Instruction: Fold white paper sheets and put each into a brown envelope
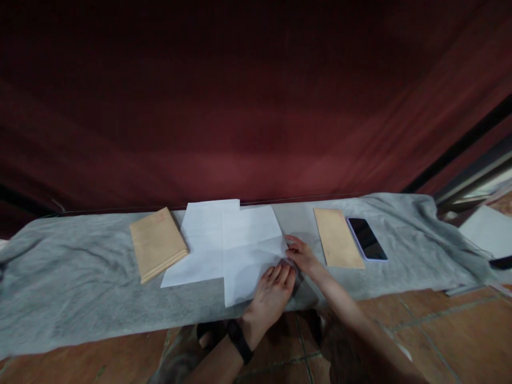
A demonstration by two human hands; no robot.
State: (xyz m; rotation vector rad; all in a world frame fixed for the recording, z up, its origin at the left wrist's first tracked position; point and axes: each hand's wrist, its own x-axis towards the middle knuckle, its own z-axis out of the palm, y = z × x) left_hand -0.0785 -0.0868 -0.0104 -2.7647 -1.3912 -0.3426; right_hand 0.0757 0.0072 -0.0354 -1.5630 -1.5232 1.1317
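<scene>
A white sheet of paper (254, 234) with fold creases lies on the grey cloth, overlapping another white sheet (202, 234) on its left. My left hand (274, 288), with a dark band on the wrist, rests flat on the near right corner of the top sheet. At that sheet's right edge is my right hand (302, 256), its fingers bent and closed on the paper's edge. The fingertips of both hands are close together but do not overlap. What lies under the left palm is hidden.
To the left, a stack of brown envelopes (158, 242) touches the lower sheet. On the right lie a single brown envelope (338, 237) and a phone (367, 239) with a dark screen. Dark red fabric (256, 117) rises behind the cloth-covered surface (80, 282); tiled floor (464, 325) shows below.
</scene>
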